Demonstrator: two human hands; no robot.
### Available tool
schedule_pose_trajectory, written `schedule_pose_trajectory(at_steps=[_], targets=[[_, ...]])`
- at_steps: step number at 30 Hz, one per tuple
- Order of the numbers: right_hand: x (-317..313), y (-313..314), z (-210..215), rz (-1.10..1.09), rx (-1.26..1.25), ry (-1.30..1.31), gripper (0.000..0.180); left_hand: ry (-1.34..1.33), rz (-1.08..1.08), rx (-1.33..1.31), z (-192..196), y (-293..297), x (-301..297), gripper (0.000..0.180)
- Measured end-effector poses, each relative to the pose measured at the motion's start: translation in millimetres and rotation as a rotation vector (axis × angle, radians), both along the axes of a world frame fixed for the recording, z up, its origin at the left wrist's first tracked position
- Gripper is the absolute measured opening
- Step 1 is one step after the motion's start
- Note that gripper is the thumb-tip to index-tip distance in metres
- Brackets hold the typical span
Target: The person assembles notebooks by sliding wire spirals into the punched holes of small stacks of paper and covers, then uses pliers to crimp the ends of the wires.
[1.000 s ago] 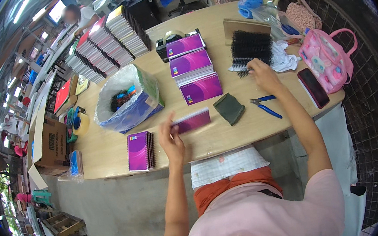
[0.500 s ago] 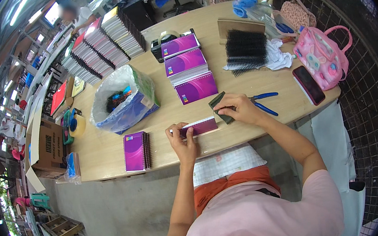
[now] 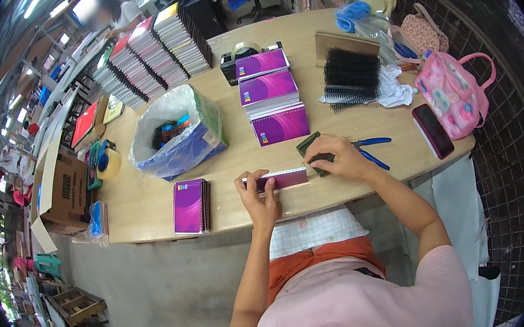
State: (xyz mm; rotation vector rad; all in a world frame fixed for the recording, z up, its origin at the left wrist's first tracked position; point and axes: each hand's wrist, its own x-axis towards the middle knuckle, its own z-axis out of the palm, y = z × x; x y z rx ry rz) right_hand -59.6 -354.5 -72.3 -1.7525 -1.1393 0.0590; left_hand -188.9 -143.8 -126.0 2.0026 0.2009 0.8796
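Note:
A purple notebook (image 3: 284, 179) stands on its edge near the front of the wooden table (image 3: 151, 204). My left hand (image 3: 256, 195) grips its left end. My right hand (image 3: 338, 157) rests at its right end, fingers curled beside a dark green block (image 3: 308, 145); whether it holds something thin I cannot tell. Blue-handled pliers (image 3: 372, 150) lie just right of my right hand. A finished pile of purple notebooks (image 3: 191, 206) lies left of my left hand.
Three stacks of purple notebooks (image 3: 271, 98) sit behind my hands. A bag-lined blue box (image 3: 176, 134), black spiral coils (image 3: 351, 74), a phone (image 3: 433, 130), a pink bag (image 3: 456, 95), tape rolls (image 3: 104, 164), tall book piles (image 3: 148, 51) and a cardboard box (image 3: 63, 187) surround them.
My right hand came back from the black coils at the far side to the right end of the notebook. The left hand kept hold of the notebook.

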Motion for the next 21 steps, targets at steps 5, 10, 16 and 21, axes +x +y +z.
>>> schedule_pose_trajectory(at_steps=[5, 10, 16, 21], targets=[[-0.6, -1.9, 2.4, 0.021, -0.043, -0.021, 0.019, 0.018, 0.011, -0.028, -2.3, -1.1, 0.5, 0.019], [-3.1, -4.6, 2.9, 0.042, -0.078, 0.054, 0.020, 0.002, 0.029, -0.015, -0.7, -1.8, -1.5, 0.018], [-7.3, -1.9, 1.7, 0.023, -0.052, 0.022, 0.019, 0.023, 0.051, -0.013, -1.5, -4.1, -0.8, 0.017], [-6.3, -2.9, 3.3, 0.013, -0.124, 0.111, 0.017, 0.003, 0.053, -0.012, -1.0, -7.8, -2.3, 0.023]])
